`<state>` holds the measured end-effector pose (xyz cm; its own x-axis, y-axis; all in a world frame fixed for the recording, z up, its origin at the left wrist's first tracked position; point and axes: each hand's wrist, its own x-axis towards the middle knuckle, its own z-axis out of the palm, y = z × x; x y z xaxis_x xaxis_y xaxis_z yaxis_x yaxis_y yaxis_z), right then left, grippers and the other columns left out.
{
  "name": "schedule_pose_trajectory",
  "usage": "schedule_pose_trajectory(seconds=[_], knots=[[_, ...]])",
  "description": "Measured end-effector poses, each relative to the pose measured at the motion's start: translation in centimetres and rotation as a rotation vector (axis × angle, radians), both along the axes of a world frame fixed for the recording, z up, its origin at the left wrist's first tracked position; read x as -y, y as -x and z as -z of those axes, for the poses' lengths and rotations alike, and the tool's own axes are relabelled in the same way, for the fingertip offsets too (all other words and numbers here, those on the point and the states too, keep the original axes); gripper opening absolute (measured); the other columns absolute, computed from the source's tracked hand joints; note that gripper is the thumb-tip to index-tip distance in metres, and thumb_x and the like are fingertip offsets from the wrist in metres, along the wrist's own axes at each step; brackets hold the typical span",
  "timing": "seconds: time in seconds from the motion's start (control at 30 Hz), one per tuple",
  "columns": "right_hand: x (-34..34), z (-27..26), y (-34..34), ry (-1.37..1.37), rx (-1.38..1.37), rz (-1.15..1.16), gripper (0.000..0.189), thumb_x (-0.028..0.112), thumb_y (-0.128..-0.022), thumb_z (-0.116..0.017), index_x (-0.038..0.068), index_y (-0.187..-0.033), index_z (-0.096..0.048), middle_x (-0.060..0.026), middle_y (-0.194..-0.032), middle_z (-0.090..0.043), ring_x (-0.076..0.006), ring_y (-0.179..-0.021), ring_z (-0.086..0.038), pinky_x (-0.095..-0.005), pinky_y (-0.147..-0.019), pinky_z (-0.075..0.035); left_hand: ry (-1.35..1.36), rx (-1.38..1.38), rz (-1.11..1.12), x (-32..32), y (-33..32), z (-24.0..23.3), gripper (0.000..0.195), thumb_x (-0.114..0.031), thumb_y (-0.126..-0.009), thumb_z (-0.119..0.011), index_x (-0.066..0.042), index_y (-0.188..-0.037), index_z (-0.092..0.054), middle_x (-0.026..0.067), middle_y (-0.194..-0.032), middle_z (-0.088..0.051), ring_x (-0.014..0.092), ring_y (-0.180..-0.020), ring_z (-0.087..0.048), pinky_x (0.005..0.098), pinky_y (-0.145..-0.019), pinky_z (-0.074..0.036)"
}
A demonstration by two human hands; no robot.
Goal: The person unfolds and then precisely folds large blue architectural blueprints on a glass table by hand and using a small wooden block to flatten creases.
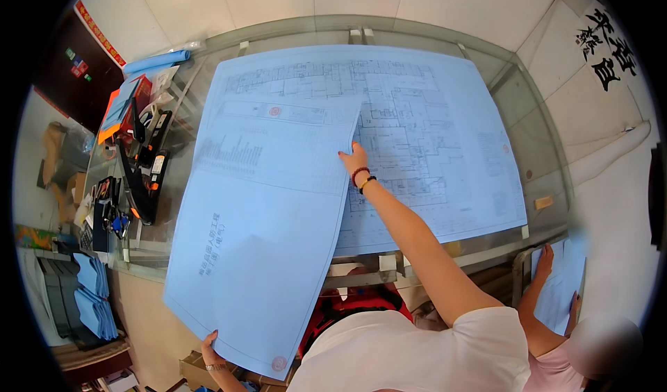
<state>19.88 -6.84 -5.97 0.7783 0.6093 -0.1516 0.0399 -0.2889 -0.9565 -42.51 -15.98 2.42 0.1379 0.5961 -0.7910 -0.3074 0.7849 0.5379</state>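
A large blue drawing sheet [250, 267] with printed writing and a red stamp hangs over the near left part of the glass-topped table [542, 147]. At its lower edge, my left hand [212, 351] pinches the paper, thumb on top. My right hand [356, 157], wearing beaded bracelets, grips the right edge of the sheet higher up. Beneath lies another broad blue sheet [453, 131], flat on the table and printed with floor plans. The sheet in my hands covers its left part. Whether more sheets lie underneath, I cannot tell.
Long-reach staplers [140, 183] stand on the table's left, beside a red box [136, 98] with blue papers. A blue roll [161, 61] lies behind them. Folded blue drawings [93, 298] rest at lower left. On the right, another person's hand [545, 262] holds blue sheets [557, 282].
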Motion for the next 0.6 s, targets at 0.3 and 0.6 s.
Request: schedule_pose_trajectory(seconds=[0.3, 0.6], knots=[[9.7, -6.7, -4.9, -0.092, 0.776, 0.24, 0.023, 0.013, -0.082, -0.059, -0.001, -0.101, -0.06, -0.0194, -0.078, -0.063, -0.034, -0.07, -0.061, -0.0416, -0.063, -0.046, -0.212, -0.193, 0.204, -5.5, -8.8, 4.6, 0.053, -0.004, -0.071, -0.069, 0.004, -0.119, -0.046, 0.0142, -0.115, -0.054, 0.027, -0.104, -0.053, 0.0385, -0.09, -0.044], [18.8, -8.3, 7.2, -0.184, 1.241, -0.349, 0.035, 0.001, -0.081, -0.053, 0.009, -0.114, -0.061, -0.0059, -0.122, -0.057, -0.0231, -0.108, -0.057, -0.0261, -0.073, -0.055, -0.478, -0.377, 0.592, -17.9, -20.5, 11.5, 0.02, -0.009, -0.076, -0.068, 0.002, -0.091, -0.064, 0.0069, -0.079, -0.065, 0.015, -0.068, -0.061, 0.0294, -0.063, -0.05]])
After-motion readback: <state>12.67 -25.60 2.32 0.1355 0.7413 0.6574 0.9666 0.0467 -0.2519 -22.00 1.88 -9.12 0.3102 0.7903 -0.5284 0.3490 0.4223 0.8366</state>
